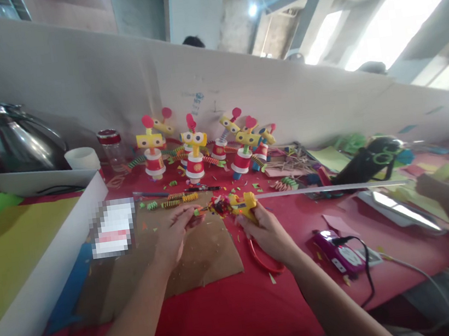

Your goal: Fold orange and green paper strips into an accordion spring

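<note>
My right hand (267, 234) is wrapped round a yellow glue gun (246, 205), whose tip points left over a small cluster of colourful scraps (220, 205). Facing it, my left hand (180, 226) is pinched on a small green and orange piece (198, 212). A brown cardboard sheet (207, 255) lies beneath my left hand. Coiled paper strips (177, 200) rest just behind that hand. Several paper-cup figures with yellow heads, such as one in front (195, 166), stand further back on the red table (228, 322).
A white box (44, 280) and a phone (114, 226) are on the left, a steel jug (21, 134) behind. Right of my hands are a purple device (339, 252) with cables and a tablet (399, 211). Another person's hands (443, 194) are at far right.
</note>
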A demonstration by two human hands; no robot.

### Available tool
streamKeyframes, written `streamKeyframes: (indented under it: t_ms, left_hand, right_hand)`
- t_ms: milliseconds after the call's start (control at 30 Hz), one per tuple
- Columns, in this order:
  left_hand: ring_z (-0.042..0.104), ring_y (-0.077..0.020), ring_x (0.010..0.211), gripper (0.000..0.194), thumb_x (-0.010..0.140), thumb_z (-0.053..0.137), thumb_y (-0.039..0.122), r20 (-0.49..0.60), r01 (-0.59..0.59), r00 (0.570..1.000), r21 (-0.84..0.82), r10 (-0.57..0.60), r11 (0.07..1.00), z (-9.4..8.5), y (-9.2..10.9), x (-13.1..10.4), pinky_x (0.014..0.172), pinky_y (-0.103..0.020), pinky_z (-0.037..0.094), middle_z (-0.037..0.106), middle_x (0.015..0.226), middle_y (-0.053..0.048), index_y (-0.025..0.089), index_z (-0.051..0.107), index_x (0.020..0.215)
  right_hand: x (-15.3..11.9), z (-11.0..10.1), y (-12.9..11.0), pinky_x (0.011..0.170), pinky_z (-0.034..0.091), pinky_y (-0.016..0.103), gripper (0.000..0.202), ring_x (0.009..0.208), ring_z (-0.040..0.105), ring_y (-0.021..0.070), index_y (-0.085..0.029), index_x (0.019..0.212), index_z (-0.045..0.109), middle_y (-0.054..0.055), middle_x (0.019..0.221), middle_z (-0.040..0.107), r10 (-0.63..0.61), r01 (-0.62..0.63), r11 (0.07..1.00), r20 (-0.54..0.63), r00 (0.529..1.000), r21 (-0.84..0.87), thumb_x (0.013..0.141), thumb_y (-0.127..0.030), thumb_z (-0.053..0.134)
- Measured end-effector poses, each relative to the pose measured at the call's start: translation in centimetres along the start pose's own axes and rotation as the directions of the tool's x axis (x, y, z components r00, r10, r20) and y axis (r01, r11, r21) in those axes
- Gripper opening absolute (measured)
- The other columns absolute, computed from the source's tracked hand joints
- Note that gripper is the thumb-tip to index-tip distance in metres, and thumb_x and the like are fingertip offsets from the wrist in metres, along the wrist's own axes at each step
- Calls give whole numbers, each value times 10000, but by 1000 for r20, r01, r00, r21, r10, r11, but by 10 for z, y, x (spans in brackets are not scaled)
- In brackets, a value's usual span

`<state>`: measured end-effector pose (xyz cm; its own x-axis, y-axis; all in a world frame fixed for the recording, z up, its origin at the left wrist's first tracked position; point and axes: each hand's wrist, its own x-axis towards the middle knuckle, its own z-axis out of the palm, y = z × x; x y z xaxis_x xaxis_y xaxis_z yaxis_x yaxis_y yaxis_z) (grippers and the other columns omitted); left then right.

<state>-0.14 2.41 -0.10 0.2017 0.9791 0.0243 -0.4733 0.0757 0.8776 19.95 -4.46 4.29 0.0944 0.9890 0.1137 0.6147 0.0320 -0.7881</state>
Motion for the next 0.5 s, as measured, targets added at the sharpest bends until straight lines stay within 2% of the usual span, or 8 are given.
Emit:
streamKeyframes:
  t_ms: [200, 500]
  left_hand:
    - [678, -174, 751, 249, 676, 751, 371, -25, 50, 998, 4, -49, 999, 1, 1, 0, 857, -370, 505, 717, 777, -45, 162, 723, 809]
    - [672, -161, 761, 298, 655, 768, 359, -37, 68, 997, 65, -65, 996, 0, 1, -1, 812, -323, 499, 726, 804, -61, 159, 718, 871]
  right_hand:
    - [-2, 0, -7, 552, 334, 262, 198, 583, 489, 157, -223, 839, 450, -5, 666, 552, -48, 47, 995, -13, 999, -90, 871, -414, 487]
    - [-5, 0, -11, 576, 331, 265, 200, 629, 519, 181, -212, 876, 474, 14, 704, 578, -35, 29, 981, -32, 999, -191, 868, -412, 480]
